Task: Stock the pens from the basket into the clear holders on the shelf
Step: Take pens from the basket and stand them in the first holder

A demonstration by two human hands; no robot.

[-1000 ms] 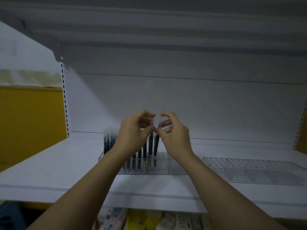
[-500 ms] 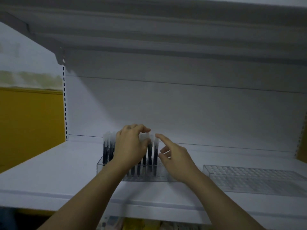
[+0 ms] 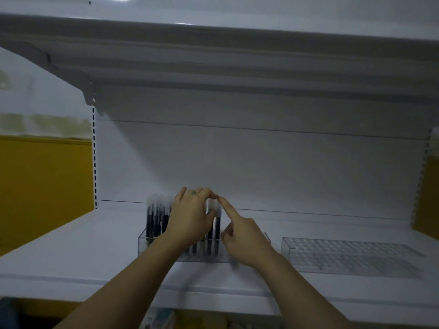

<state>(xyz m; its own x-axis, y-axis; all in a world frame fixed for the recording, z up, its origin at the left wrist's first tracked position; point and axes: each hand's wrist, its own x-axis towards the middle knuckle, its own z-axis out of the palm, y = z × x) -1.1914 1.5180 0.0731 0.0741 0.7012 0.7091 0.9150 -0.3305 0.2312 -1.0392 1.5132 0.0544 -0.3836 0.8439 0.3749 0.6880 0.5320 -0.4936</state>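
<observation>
left hand (image 3: 190, 219): grip seemingly pinches pens (image 3: 217, 226) to hold them upright | right hand (image 3: 244, 238): released, forefinger (image 3: 225, 206) pressing one down beside that grip, likely seating it | holder (image 3: 142, 243): below grip

The left holder (image 3: 142, 243) stands on the shelf (image 3: 71, 255), near the front edge. Pens (image 3: 152, 222) stand upright in it, a cluster at its left end and more toward its middle. The left hand (image 3: 190, 222) lies over the left holder's middle, in front of those pens, pinching a pen top. The right hand (image 3: 244, 236) is over the left holder's right part, its forefinger touching a pen top just beside the left hand. The right holder (image 3: 344, 257) lies to the right of the left holder, apart from it. The back panel (image 3: 237, 167) rises behind the left holder, the upright (image 3: 94, 157) behind and to its left, the upper shelf (image 3: 213, 55) above.
</observation>
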